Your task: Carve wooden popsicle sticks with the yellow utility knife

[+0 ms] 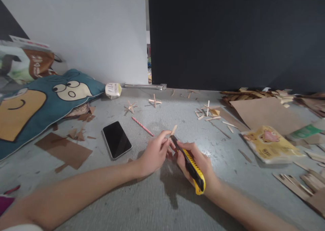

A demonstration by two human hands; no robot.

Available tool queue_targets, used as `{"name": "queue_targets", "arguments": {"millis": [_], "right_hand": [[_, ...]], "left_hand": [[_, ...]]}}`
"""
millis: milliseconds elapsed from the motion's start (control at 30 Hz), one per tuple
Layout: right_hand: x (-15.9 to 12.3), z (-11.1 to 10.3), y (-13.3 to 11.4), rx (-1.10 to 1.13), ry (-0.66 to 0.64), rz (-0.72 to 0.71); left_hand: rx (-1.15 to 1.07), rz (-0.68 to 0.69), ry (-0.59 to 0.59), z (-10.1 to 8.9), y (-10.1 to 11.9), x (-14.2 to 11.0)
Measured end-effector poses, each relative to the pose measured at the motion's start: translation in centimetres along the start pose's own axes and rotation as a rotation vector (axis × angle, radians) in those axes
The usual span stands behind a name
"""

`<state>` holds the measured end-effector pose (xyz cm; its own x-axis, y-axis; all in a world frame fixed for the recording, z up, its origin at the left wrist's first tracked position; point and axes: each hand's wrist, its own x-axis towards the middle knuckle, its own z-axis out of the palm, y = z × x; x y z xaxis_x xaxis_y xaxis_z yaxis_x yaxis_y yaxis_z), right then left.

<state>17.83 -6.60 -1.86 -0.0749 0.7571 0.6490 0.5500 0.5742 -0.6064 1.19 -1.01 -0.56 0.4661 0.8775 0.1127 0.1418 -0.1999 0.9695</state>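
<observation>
My left hand (154, 154) pinches a small wooden stick (174, 130) that points up and away, just above the grey floor (162, 204). Wrapped in my right hand (196, 163) is a yellow and black utility knife (191, 166), and its tip touches the lower end of the stick. Both hands meet at the middle of the view. A black phone (116, 139) lies face up to the left of my left hand, and a pink pencil (142, 126) lies beyond it.
A blue cartoon cushion (38, 102) lies at the left with brown cardboard scraps (64, 151) beside it. Small stick crosses (154, 101) and loose sticks (212, 116) lie farther back. Cardboard sheets (266, 112), a yellow packet (270, 144) and cut strips (299, 185) fill the right.
</observation>
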Motion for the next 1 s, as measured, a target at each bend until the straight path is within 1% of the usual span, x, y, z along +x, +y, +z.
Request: {"name": "queue_targets", "arguments": {"millis": [233, 433, 567, 800, 1000], "right_hand": [[-0.25, 0.35, 0.53, 0.062, -0.033, -0.031], [-0.47, 0.35, 0.66, 0.021, -0.026, -0.020], [-0.50, 0.39, 0.72, 0.041, -0.020, -0.037], [-0.50, 0.43, 0.56, 0.048, -0.017, -0.015], [-0.05, 0.08, -0.19, 0.004, 0.016, -0.055]], "left_hand": [[-0.079, -0.037, 0.059, 0.18, 0.14, -0.05], [-0.119, -0.052, 0.053, 0.22, 0.36, -0.04], [-0.108, -0.054, 0.057, 0.16, 0.43, -0.09], [-0.093, -0.057, 0.065, 0.19, 0.63, -0.08], [-0.095, -0.068, 0.067, 0.21, 0.23, -0.03]]}}
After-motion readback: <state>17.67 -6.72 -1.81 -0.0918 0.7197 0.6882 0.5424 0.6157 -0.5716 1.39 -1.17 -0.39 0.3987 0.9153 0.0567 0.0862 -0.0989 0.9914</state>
